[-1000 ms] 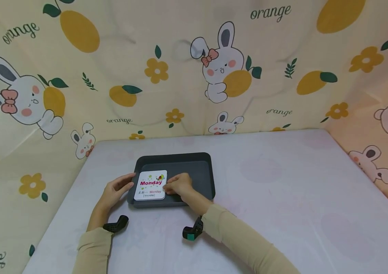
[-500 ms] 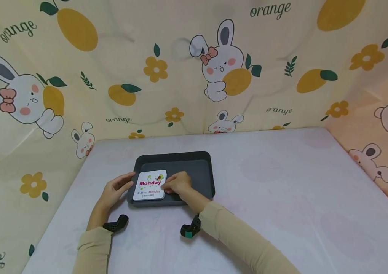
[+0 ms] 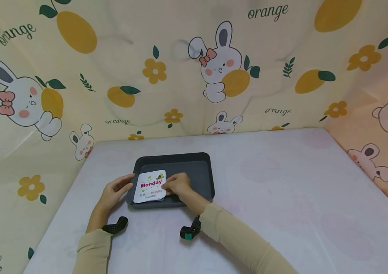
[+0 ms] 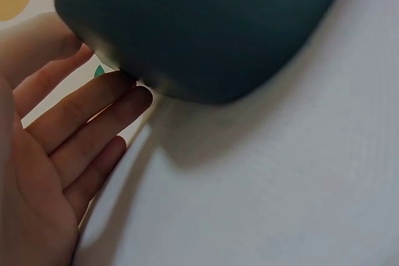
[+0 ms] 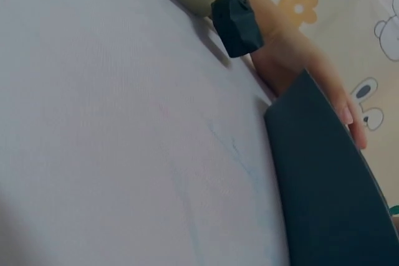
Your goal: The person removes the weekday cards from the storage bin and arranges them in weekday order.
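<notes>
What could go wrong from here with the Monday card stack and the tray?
1. The right hand pinches the Monday card only at its right edge, and the card sits tilted; cards beneath could slide out of line.
2. The left hand merely rests straight fingers on the tray wall, so the tray may skid on the smooth tablecloth.

The card (image 3: pixel 150 187) reads "Monday"; the backdrop cloth (image 3: pixel 269 12) says "orange".
</notes>
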The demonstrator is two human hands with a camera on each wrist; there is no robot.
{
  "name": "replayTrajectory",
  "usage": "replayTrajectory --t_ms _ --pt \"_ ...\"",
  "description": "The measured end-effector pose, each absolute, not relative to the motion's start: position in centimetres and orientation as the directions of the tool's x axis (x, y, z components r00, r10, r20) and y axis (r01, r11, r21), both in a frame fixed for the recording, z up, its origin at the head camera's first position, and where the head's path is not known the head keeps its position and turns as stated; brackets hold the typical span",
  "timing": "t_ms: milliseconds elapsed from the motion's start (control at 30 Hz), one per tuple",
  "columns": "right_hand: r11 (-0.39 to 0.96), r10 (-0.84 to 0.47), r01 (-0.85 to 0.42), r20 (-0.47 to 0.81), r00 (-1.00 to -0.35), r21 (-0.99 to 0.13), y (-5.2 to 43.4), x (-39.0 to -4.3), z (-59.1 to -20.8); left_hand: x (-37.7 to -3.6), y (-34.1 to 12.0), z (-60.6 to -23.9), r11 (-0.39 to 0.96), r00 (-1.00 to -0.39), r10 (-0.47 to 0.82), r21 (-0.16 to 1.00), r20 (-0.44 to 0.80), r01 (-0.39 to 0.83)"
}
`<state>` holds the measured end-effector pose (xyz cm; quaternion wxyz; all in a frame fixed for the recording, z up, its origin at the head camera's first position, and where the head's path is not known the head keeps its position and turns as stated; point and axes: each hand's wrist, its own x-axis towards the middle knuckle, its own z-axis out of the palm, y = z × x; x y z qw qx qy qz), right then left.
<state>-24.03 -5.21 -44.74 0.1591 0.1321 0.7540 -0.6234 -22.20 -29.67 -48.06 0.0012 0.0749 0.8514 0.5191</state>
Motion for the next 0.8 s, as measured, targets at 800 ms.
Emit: replayTrajectory --t_ms 800 --pt "0.09 -0.112 0.426 -0.434 -0.894 -0.9 -3.8 -23.4 -44.0 -22.0 -29.4 -47.9 0.464 -0.993 0.105 0.881 0.047 0.091"
